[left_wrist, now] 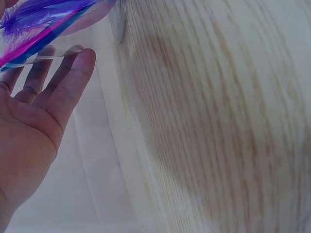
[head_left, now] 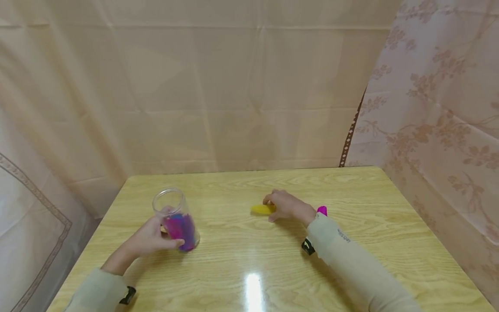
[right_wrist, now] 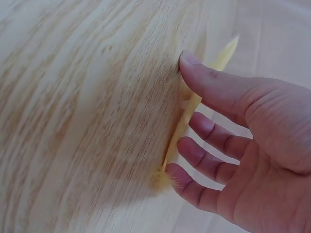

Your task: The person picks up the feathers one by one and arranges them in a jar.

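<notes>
On the left of the table, my left hand (head_left: 153, 237) grips a clear cup (head_left: 168, 199), thumb on the near side and fingers behind it. Blue, pink and purple feathers (head_left: 182, 229) fill the lower part of the cup; the left wrist view shows their fringed edges (left_wrist: 43, 19). A yellow feather (head_left: 262, 209) lies on the wood farther right. My right hand (head_left: 287, 205) reaches over it. Seen from the right wrist, the thumb and the curved fingers stand apart close to the yellow feather (right_wrist: 181, 128), without pinching it.
A magenta feather (head_left: 322, 210) shows just behind the right wrist, partly hidden by the sleeve. The wood-grain table (head_left: 234, 260) ends at a beige curtain (head_left: 234, 86) at the back, with a flowered curtain (head_left: 440, 121) on the right.
</notes>
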Action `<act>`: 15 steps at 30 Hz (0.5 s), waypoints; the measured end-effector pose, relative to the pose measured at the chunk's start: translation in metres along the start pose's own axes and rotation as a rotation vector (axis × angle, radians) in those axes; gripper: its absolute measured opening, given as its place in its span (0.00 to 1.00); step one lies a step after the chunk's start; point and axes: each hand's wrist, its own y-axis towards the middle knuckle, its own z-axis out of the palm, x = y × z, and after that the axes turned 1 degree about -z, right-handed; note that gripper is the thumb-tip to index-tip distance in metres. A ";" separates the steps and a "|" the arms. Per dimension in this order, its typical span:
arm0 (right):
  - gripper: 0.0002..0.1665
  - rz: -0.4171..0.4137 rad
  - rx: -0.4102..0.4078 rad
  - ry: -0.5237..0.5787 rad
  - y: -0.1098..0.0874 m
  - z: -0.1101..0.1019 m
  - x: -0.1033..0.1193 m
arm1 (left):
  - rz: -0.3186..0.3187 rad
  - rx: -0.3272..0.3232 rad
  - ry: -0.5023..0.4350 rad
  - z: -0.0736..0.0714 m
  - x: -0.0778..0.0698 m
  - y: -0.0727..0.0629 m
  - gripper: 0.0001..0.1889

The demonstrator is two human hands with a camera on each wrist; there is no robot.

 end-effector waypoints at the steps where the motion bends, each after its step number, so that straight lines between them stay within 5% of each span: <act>1: 0.27 0.001 0.001 0.010 0.000 0.000 0.000 | 0.001 -0.002 0.001 0.000 0.000 0.000 0.30; 15: 0.14 0.081 0.035 0.107 0.001 -0.001 -0.004 | -0.003 0.008 -0.017 0.000 0.001 0.001 0.31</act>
